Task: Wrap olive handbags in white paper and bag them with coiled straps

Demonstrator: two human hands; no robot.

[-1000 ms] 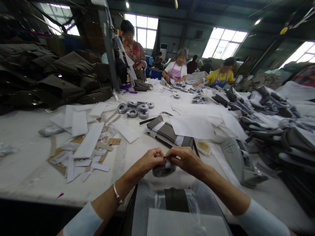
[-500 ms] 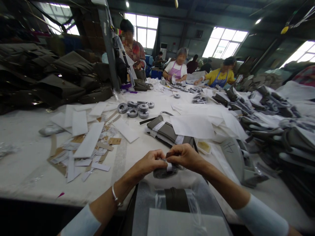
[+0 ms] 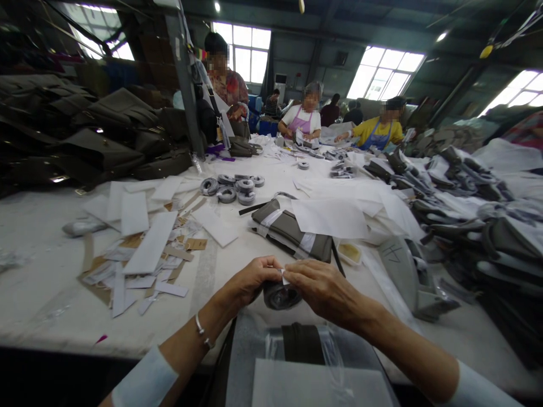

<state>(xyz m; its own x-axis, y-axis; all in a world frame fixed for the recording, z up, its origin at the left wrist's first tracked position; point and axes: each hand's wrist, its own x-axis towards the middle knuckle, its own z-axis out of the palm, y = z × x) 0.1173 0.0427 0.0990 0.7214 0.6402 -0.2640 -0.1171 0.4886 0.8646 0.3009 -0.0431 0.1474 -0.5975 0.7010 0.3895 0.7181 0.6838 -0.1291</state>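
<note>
A coiled dark strap (image 3: 280, 296) is held between both hands above the near table edge. My left hand (image 3: 258, 279) grips its left side, fingers closed with the thumb on top. My right hand (image 3: 318, 285) is closed on the right side, fingertips on a small white piece (image 3: 284, 276) lying across the coil's top. Below the hands lies a grey bag wrapped in clear plastic (image 3: 303, 343) with a white sheet (image 3: 318, 384) on it. Just beyond them rests a folded grey bag (image 3: 292, 229) with white bands.
Several wrapped strap coils (image 3: 227, 194) lie mid-table. White cards (image 3: 151, 243) and tags are scattered at left. A small yellowish dish (image 3: 350, 252) and a tape dispenser (image 3: 407, 271) stand at right. Bags pile up at the left (image 3: 110, 135) and right (image 3: 504, 243). Co-workers sit across the table.
My right hand has turned flatter over the coil, its fingers now pressing on the white piece. The coil has been turned so that its spiral side shows more.
</note>
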